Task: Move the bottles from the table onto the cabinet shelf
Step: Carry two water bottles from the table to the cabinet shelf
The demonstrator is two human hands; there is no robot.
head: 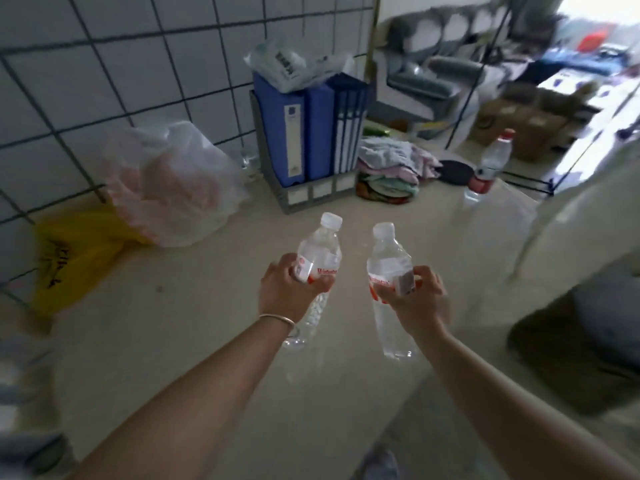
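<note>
I hold two clear plastic water bottles with white caps and red-and-white labels above the beige table (pixel 194 341). My left hand (pixel 285 289) grips the left bottle (pixel 320 251) around its label. The right bottle (pixel 388 258) is held the same way by my right hand (pixel 415 299). Both bottles are upright, tilted slightly, side by side and apart. A third bottle (pixel 490 168), with a red cap and red label, stands on the table's far right corner. No cabinet shelf can be made out in this blurred view.
A clear plastic bag (pixel 166 185) and a yellow bag (pixel 76 258) lie at the left by the tiled wall. Blue binders in a grey rack (pixel 311 133) stand at the back, folded cloths (pixel 394 168) beside them. A person in white (pixel 588 209) stands at the right.
</note>
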